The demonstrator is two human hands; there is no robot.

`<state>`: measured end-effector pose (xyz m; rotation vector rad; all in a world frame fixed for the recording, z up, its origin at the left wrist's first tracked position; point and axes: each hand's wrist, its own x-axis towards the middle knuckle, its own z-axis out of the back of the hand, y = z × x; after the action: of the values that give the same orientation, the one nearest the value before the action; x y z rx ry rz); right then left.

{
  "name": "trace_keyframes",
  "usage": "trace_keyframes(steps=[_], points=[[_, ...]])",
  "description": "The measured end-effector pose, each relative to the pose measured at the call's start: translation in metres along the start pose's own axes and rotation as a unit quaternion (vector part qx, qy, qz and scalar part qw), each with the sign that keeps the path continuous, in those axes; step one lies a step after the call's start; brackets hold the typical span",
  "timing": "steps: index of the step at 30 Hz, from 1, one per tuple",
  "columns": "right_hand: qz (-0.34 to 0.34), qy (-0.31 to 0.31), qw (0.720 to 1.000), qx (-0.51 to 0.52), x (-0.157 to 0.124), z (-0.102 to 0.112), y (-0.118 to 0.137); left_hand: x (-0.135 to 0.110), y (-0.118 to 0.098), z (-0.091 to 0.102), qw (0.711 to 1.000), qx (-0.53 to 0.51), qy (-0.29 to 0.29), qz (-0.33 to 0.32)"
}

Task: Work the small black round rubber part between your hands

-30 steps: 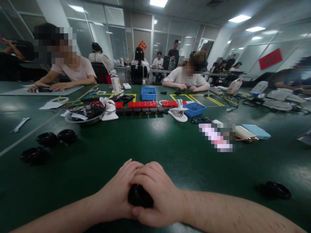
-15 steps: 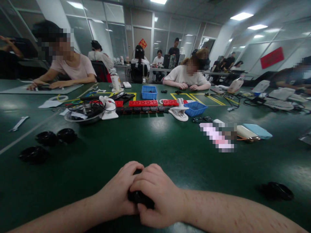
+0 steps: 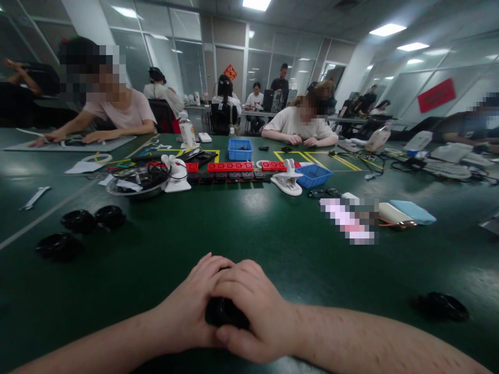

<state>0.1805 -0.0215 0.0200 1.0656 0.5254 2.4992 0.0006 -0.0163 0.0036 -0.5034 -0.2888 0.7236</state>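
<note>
My left hand (image 3: 191,306) and my right hand (image 3: 253,309) are clasped together low in the middle of the view, over the near edge of the green table (image 3: 249,228). Both are closed round a small round black part (image 3: 226,312), of which only a dark patch shows between the fingers. My right hand's fingers lie over the top of it and partly over my left hand. A similar black round part (image 3: 442,306) lies alone on the table to the right of my right forearm.
Three black round parts (image 3: 80,221) lie at the left. A metal bowl of cables (image 3: 136,182), red power strips (image 3: 230,167), white clamps (image 3: 286,179), blue bins (image 3: 312,175) sit mid-table. A power bank (image 3: 413,212) lies right. People sit working across the table.
My hands stay clasped on the black part in the same place; the fingers shift slightly over it. The view wobbles a little.
</note>
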Motion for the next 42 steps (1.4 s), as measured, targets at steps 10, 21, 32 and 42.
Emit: trace_keyframes(steps=[10,21,32,42], points=[[-0.068,0.014,0.997,-0.024,-0.004,-0.007,-0.005,0.004,-0.007,-0.004,0.998,-0.053,-0.029,0.015],[0.077,0.064,0.994,0.034,-0.002,-0.005,-0.004,0.008,-0.004,0.01,0.998,-0.042,0.046,-0.032],[-0.032,-0.012,0.999,-0.013,-0.002,-0.002,-0.004,-0.003,0.003,-0.011,0.998,0.021,-0.044,-0.029],[-0.037,0.026,0.999,-0.029,-0.004,-0.005,-0.009,0.0,-0.005,-0.01,0.998,0.005,-0.058,0.02]])
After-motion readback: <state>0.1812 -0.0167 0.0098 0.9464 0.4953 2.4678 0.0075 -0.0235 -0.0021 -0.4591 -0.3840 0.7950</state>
